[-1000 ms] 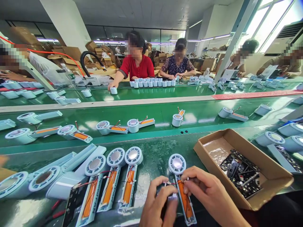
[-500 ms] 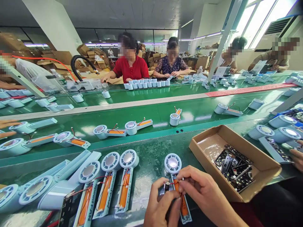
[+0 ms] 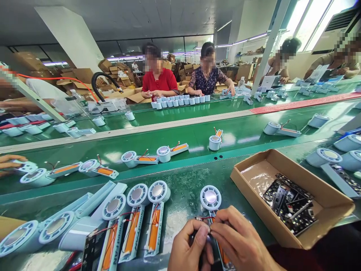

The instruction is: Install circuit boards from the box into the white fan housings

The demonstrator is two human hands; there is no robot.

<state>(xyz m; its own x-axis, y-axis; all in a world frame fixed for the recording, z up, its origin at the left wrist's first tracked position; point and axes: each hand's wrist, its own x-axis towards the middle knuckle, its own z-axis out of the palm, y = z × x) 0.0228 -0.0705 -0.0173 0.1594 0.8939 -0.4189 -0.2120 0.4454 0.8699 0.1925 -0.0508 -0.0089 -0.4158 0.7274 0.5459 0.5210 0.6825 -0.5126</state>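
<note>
Across the workshop ran a green belt (image 3: 188,134), beyond the cardboard box (image 3: 327,224), dotted with pale units, and the real action was just left of that box! One light-blue fan (image 3: 210,197) lay there, partly under the hands, its red lead (image 3: 207,217) showing. Left hand (image 3: 187,246): curled round a dark piece (image 3: 193,238), mostly hidden. Right hand (image 3: 239,237): fingertips pinched narrow against the left's, their catch impossible to tell. Progress? Midway on this fan, by my reading, with no finished join in sight. Farther left of the box, three more fans (image 3: 137,194) lay wires exposed; inside it, heaped circuit boards (image 3: 290,205), so plenty seemed left. And the change: half a second earlier those fingertips stood apart; now they had met!
</note>
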